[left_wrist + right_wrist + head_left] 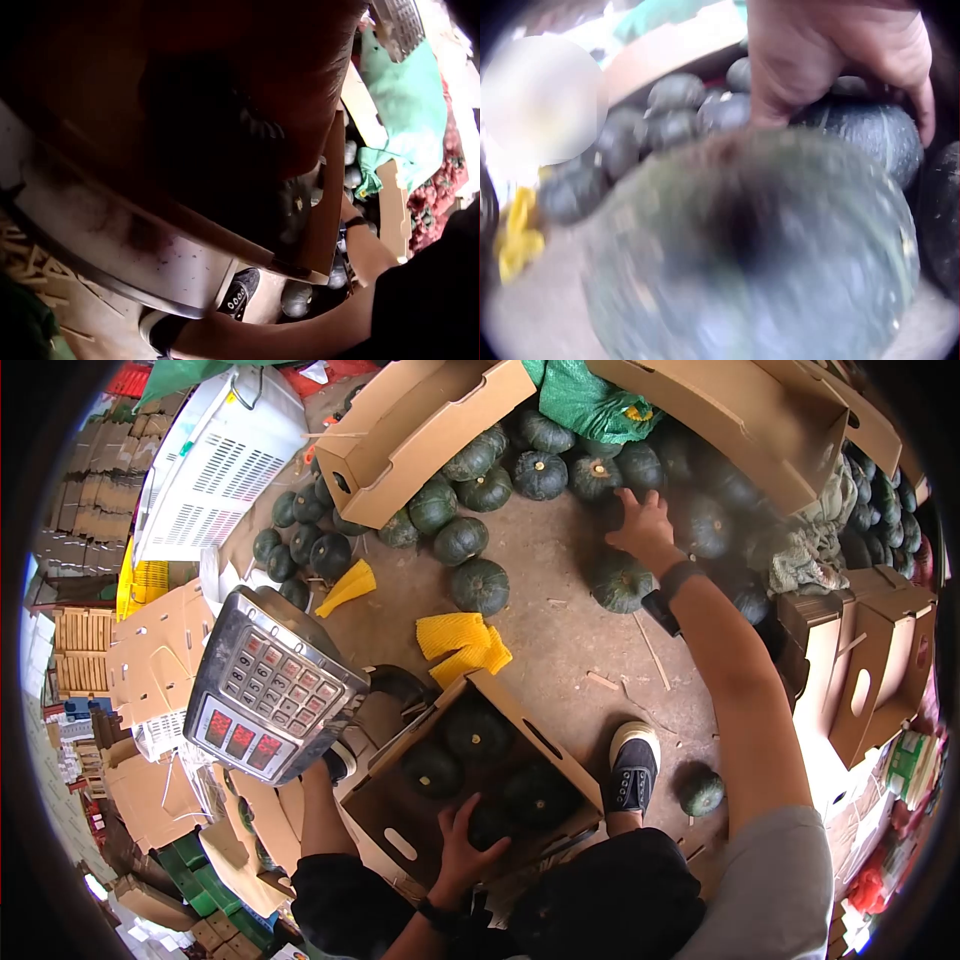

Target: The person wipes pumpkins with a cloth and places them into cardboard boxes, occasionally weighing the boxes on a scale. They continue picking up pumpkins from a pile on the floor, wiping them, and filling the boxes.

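In the head view my left hand point(465, 855) reaches inside an open cardboard box point(395, 815), its fingers spread against a dark green kabocha squash point(490, 822). More kabocha squashes point(475, 735) lie farther in. The left wrist view shows that hand point(262, 82) large and dark over the box. My right hand point(640, 525) is stretched forward to the squash pile. From the right wrist, thumb and fingers straddle a kabocha squash point(870, 135), with some fingers hidden behind the hand. A nearer, blurred squash point(757, 247) fills the lower part of that view.
A scale display with keypad point(275, 690) stands left of the box, whose base sits over a metal platform point(142, 244). Yellow foam netting point(460, 645) lies on the floor. Cardboard trays point(420, 440) and a white crate point(225, 470) border the pile. One squash point(701, 790) is beside my shoe.
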The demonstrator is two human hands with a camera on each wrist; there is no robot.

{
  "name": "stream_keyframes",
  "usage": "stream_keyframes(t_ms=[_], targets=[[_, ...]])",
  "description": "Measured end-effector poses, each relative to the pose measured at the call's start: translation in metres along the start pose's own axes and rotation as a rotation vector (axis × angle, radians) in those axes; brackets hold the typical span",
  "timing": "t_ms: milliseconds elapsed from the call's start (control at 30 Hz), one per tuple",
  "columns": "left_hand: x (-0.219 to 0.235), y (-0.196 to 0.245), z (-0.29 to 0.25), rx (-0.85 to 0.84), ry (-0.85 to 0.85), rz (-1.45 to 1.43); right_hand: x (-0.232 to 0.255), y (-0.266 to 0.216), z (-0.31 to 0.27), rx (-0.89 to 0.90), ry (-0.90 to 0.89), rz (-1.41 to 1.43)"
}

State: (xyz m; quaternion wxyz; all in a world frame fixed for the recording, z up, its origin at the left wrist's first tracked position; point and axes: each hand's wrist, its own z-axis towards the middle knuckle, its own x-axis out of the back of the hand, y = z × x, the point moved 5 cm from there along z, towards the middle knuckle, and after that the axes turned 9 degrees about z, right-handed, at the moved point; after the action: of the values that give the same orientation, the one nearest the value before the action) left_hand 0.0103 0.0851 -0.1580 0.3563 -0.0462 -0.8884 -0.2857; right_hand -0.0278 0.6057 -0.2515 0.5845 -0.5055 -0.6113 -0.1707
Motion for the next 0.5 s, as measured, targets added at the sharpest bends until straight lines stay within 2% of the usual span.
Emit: stream_keyframes(t_ms=[33, 67, 100, 133, 200, 267, 300, 333, 400, 433, 500], targets=[[-0.003, 0.000, 0.002, -0.017, 0.046, -0.025, 0.009, 0.008, -0.003, 0.046, -0.020, 0.223], [-0.008, 0.004, 0.005, -0.139, 0.040, 0.094, 0.016, 0.018, -0.003, 0.094, -0.042, 0.445], [-0.012, 0.008, 0.006, -0.258, 0.029, 0.214, 0.007, 0.032, 0.001, 0.243, -0.049, 0.834], [-0.016, 0.013, 0.004, -0.378, 0.013, 0.337, 0.025, 0.014, -0.031, 0.233, -0.294, 1.363], [-0.003, 0.028, 0.006, -0.321, 0.019, 0.171, 0.022, 0.016, -0.065, 0.106, -0.519, 1.839], [0.012, 0.043, 0.007, -0.297, 0.044, 0.089, 0.022, 0.006, -0.106, 0.145, -0.790, 2.215], [0.020, 0.048, 0.009, -0.300, 0.071, 0.088, 0.031, -0.009, -0.124, 0.113, -0.777, 2.281], [0.028, 0.054, 0.009, -0.300, 0.098, 0.089, 0.030, -0.016, -0.136, 0.081, -0.843, 2.422], [0.038, 0.071, 0.011, -0.213, 0.074, -0.206, 0.016, -0.020, -0.149, -0.022, -0.806, 2.454], [0.042, 0.078, 0.012, -0.165, 0.065, -0.349, 0.009, -0.022, -0.156, -0.054, -0.712, 2.361], [0.044, 0.091, 0.014, -0.175, 0.031, -0.527, 0.007, -0.035, -0.175, -0.137, -0.690, 2.353]])
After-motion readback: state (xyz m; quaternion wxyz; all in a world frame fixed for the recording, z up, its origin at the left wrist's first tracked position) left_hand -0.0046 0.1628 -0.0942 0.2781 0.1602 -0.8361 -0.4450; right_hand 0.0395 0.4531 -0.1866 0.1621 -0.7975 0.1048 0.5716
